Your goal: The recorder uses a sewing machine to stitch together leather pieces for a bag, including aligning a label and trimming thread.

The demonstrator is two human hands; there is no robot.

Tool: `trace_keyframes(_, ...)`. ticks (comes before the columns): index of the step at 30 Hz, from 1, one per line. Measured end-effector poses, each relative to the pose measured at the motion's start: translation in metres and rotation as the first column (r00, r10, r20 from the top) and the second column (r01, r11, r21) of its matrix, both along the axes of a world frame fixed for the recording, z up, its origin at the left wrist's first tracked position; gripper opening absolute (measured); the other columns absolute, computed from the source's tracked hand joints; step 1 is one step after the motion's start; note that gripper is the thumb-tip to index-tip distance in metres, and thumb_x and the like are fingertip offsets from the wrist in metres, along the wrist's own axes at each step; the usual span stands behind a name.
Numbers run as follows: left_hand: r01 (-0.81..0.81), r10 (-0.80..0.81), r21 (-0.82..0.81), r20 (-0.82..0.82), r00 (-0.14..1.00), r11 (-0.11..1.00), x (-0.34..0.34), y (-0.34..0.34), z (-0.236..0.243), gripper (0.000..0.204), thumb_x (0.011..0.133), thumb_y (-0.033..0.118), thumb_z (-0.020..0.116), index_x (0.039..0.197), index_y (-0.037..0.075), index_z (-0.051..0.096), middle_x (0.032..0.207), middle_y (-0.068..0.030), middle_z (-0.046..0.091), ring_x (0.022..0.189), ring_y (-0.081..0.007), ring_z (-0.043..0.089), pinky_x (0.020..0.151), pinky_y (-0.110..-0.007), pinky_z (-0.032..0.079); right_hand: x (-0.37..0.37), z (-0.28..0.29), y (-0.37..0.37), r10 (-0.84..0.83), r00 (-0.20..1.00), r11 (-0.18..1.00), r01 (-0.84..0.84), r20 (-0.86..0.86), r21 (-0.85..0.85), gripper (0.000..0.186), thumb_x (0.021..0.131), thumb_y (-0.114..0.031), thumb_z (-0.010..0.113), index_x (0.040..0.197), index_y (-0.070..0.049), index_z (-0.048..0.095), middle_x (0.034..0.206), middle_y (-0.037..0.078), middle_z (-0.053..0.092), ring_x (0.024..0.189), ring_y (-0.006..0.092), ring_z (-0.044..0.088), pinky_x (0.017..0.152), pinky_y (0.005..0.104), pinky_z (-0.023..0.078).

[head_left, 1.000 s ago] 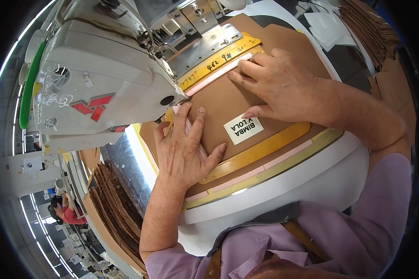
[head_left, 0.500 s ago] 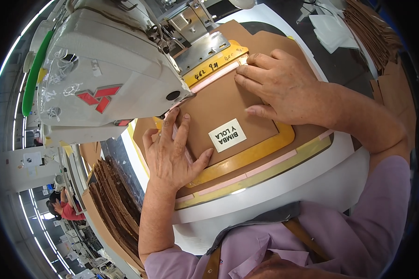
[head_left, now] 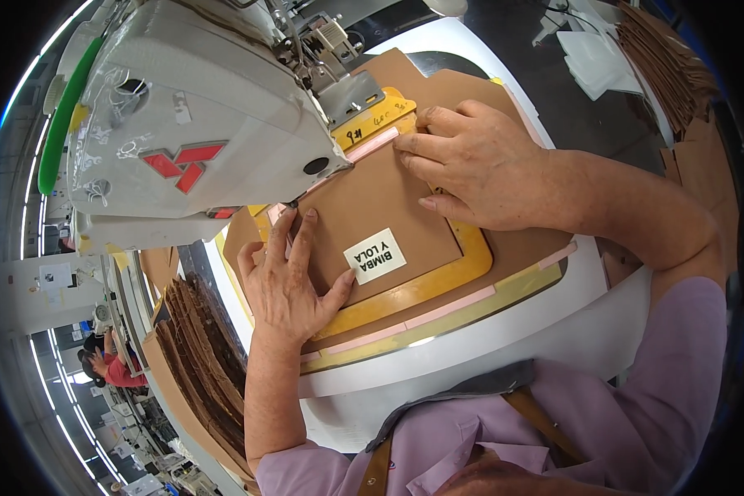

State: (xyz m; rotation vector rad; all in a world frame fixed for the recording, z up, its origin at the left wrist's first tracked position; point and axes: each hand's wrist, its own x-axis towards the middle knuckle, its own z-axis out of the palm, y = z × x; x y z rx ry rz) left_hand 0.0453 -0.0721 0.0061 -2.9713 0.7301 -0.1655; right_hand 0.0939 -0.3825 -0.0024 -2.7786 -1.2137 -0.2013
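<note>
A flat brown panel (head_left: 417,202) with a cream printed label (head_left: 379,256) lies in a yellow frame-like template (head_left: 474,258) under the head of a large white sewing machine (head_left: 215,107). My left hand (head_left: 285,289) rests on the panel's left edge, fingers spread, thumb beside the label. At the upper right corner, my right hand (head_left: 484,169) presses down with bent fingertips near a pink strip (head_left: 372,147), its thumb stretched apart on the panel. Neither hand is closed round anything. A metal clamp plate (head_left: 357,97) sits on the template's far side. The machine head hides the needle area.
Stacked brown pieces (head_left: 198,364) stand at the left, and more brown pieces (head_left: 665,62) lie at the far right beside white sheets (head_left: 595,62). A larger brown sheet (head_left: 521,207) lies under the template. A green strip (head_left: 70,116) hangs along the machine's left side.
The panel and template have shifted left under the machine head, slightly turned, with both hands moving along. More of the template's far end has slid beneath the machine head.
</note>
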Motion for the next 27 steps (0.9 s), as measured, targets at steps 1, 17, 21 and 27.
trace_keyframes(1, -0.004, 0.004, -0.003, -0.002, 1.000, 1.000, -0.001, -0.002, 0.002, 0.087, 0.077, 0.063, 0.069, 0.146, 0.011, 0.055, 0.142, -0.0175, 0.055, 0.120, -0.0266, 0.061, 0.106, -0.050, 0.035, 0.000, 0.001, 0.001, 0.009, 1.000, 1.000, -0.009, -0.004, -0.008, 0.040, 0.092, -0.039, 0.070, 0.114, -0.005, 0.070, 0.134, 0.005, 0.060, 0.128, 0.0220, 0.053, 0.096, 0.0362, 0.045)
trace_keyframes(17, 0.140, -0.138, -0.037, 0.047, 0.989, 0.990, 0.017, -0.071, 0.026, 0.075, 0.086, 0.055, 0.072, 0.144, 0.010, 0.057, 0.128, -0.0127, 0.063, 0.112, -0.0243, 0.064, 0.099, -0.045, 0.044, 0.003, 0.004, -0.018, 0.084, 0.996, 0.983, -0.081, -0.015, 0.167, 0.054, 0.089, -0.049, 0.072, 0.126, -0.009, 0.068, 0.134, 0.008, 0.057, 0.126, 0.0244, 0.054, 0.107, 0.0427, 0.042)
trace_keyframes(21, 0.258, -0.264, -0.262, 0.012, 0.964, 0.930, 0.028, -0.084, 0.016, 0.070, 0.085, 0.042, 0.077, 0.140, 0.004, 0.058, 0.140, -0.0126, 0.060, 0.127, -0.0266, 0.059, 0.105, -0.043, 0.043, 0.003, 0.002, -0.025, 0.123, 0.988, 0.972, -0.139, 0.097, 0.191, 0.056, 0.093, -0.049, 0.068, 0.133, -0.009, 0.064, 0.132, 0.008, 0.059, 0.125, 0.0253, 0.055, 0.110, 0.0441, 0.039)
trace_keyframes(27, 0.259, -0.279, -0.314, -0.020, 0.960, 0.913, 0.033, -0.076, 0.012, 0.067, 0.084, 0.039, 0.075, 0.139, 0.004, 0.059, 0.143, -0.0141, 0.059, 0.131, -0.0335, 0.056, 0.109, -0.046, 0.039, -0.001, 0.007, -0.023, 0.186, 0.979, 0.933, -0.202, 0.079, 0.297, 0.045, 0.089, -0.039, 0.072, 0.121, -0.008, 0.067, 0.125, 0.008, 0.061, 0.119, 0.0258, 0.057, 0.109, 0.0463, 0.039)
